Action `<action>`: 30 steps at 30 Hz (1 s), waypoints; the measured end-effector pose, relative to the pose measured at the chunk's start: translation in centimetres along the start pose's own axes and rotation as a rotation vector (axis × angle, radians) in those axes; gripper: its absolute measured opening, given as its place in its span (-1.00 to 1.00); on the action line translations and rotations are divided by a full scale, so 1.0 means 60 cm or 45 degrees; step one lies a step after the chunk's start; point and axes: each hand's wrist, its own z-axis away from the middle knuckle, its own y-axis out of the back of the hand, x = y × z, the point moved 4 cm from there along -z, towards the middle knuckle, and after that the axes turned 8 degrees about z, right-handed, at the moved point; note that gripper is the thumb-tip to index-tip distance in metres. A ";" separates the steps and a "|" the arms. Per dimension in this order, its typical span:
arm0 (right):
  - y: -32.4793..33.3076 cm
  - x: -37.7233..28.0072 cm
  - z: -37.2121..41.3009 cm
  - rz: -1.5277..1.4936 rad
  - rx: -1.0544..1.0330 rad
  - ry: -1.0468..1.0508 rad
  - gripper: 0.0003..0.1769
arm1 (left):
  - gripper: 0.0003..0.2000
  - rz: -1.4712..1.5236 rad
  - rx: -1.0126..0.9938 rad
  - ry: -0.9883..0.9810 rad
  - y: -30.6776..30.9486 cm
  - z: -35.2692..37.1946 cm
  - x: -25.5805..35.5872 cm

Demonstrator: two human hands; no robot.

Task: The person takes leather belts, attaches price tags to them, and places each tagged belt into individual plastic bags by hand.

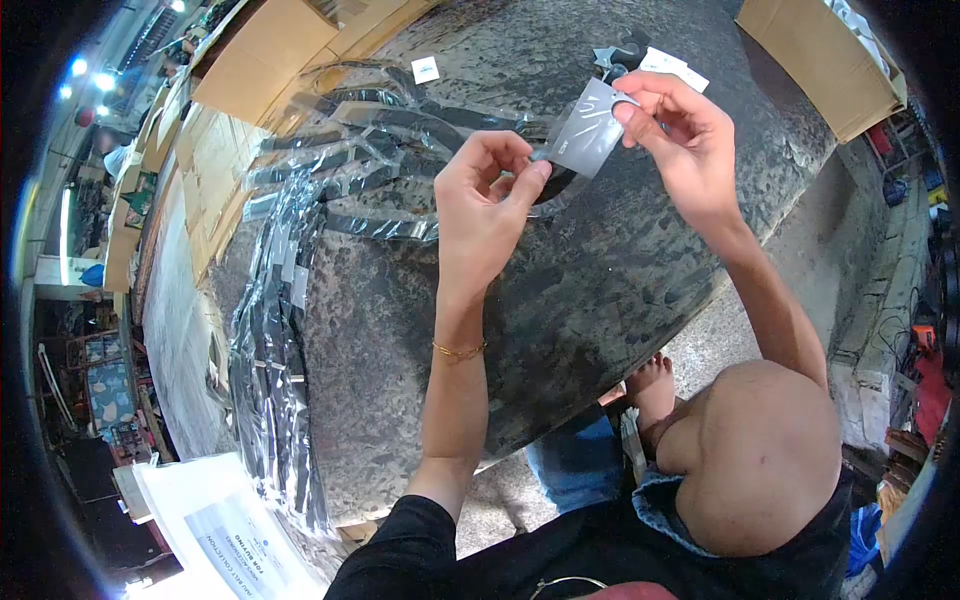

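Both my hands are raised over a dark, scuffed work surface (390,330), with a grey tag (588,130) stretched between them. White marks are printed on the tag. Thumb and fingers of my left hand (490,190) pinch its lower left edge, where a dark strap-like piece (556,187) shows just beneath. My right hand (685,140) pinches the tag's upper right corner. Black belts (270,350) in clear plastic sleeves lie in a long bunch on the left, and more sleeved strips spread toward the tag.
A white square label (425,69) lies behind the sleeves. White cards (672,68) and a small black object (630,50) sit beyond my right hand. Open cardboard boxes (265,55) stand at the back left and back right (825,65). A printed sheet (225,530) is at lower left.
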 end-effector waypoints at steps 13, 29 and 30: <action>-0.018 0.004 0.014 -0.086 -0.144 -0.054 -0.66 | -0.86 -0.041 -0.191 0.248 -0.002 0.003 -0.012; -0.026 0.006 0.015 -0.111 -0.576 -0.228 -0.88 | -0.83 0.203 -0.170 0.274 -0.031 0.009 -0.016; -0.025 0.003 0.015 -0.110 -0.575 -0.228 -0.88 | -0.83 0.203 -0.171 0.274 -0.032 0.010 -0.016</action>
